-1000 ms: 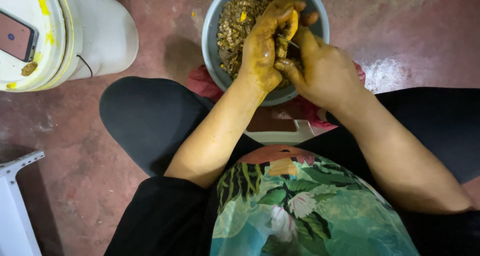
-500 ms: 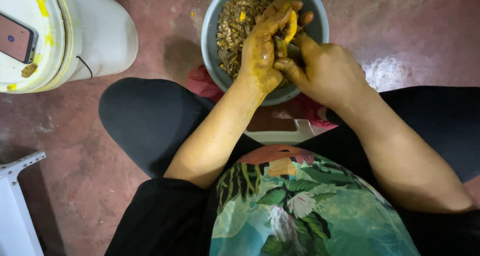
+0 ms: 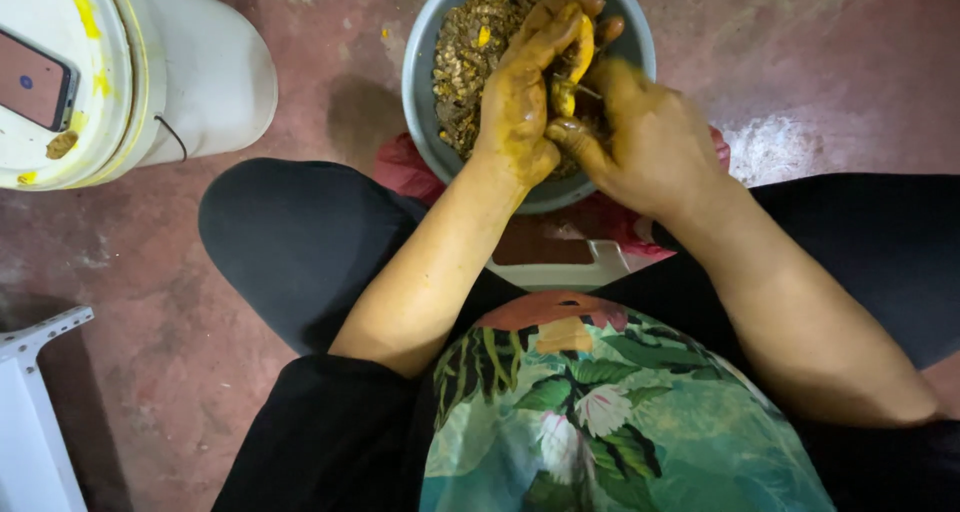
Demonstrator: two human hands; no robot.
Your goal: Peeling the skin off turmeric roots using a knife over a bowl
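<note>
A grey bowl (image 3: 421, 92) full of brown-yellow peelings and root bits stands on the floor between my knees. Over it, my left hand (image 3: 522, 102), stained yellow, is closed around a peeled yellow root (image 3: 580, 52). My right hand (image 3: 645, 142) is against the same root from the right, thumb and fingers closed on it. A thin dark sliver shows between the two hands; I cannot tell what it is. Both hands hide the right half of the bowl's contents.
A white lidded bucket (image 3: 205, 72) with yellow smears stands at the upper left, with a phone (image 3: 35, 82) lying on its lid. A white plastic frame (image 3: 40, 412) sits at the lower left. A red cloth (image 3: 405, 167) lies under the bowl on the reddish floor.
The root has turned a little between my fingers and my right hand has shifted slightly along it. The bowl and bucket have not moved.
</note>
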